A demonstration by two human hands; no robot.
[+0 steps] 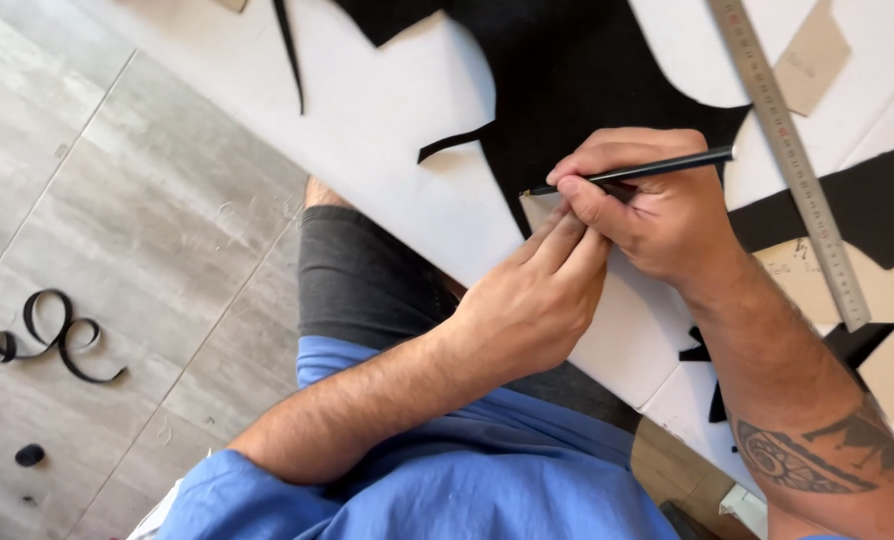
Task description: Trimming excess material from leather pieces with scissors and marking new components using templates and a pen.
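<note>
Right hand point(667, 215) pinches thin black pen point(632, 172), tip at edge of black sheet point(567, 70) on white table point(387, 130). Left hand point(532, 300) holds nothing, fingers flat by pen tip, pressing. I worry: fingers so near tip could bump pen, line goes crooked; sheet could slide. Metal ruler point(792, 160) and cardboard bits lie close beside right wrist. Black curly strip point(52, 340) on floor.

Grey tiled floor point(117, 200), white table point(367, 110)
</note>
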